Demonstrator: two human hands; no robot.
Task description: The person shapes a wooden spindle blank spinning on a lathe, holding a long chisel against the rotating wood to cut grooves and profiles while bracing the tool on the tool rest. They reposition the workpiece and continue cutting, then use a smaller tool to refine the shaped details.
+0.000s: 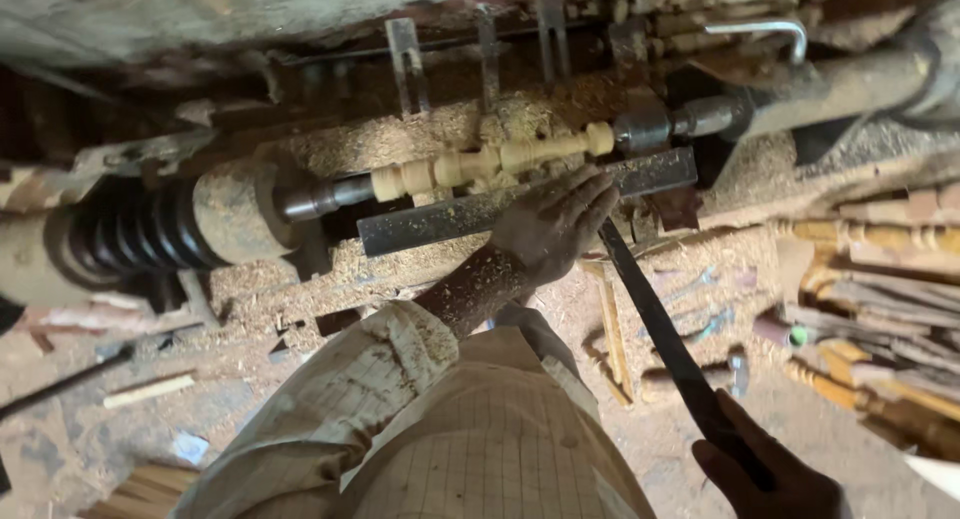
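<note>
A pale turned spindle [490,162] is mounted in a lathe, its long axis running left to right and rising a little toward the right, held between a metal chuck [325,196] at its left end and a centre [645,127] at its right. Just in front of it, and parallel to it, lies a flat steel tool rest [440,217]. The left hand [555,222] lies palm down on the rest, its fingers spread over the bar and pressing the tip of a long dark chisel [655,319] onto it; this hand is the nearer one to the spindle, which sits just beyond the fingertips, up and slightly left of them. The right hand [765,469] is well back, at the lower right, its grip closed round the chisel's handle end. The chisel slants from that hand up and leftward to the rest, meeting the spindle's axis at a steep angle near the spindle's right half. Whether the edge touches the wood cannot be told, as the left hand hides it. No container is in view; sawdust [400,139] is heaped behind the spindle, and finished turned pieces [880,237] lie on the floor to the right.
</note>
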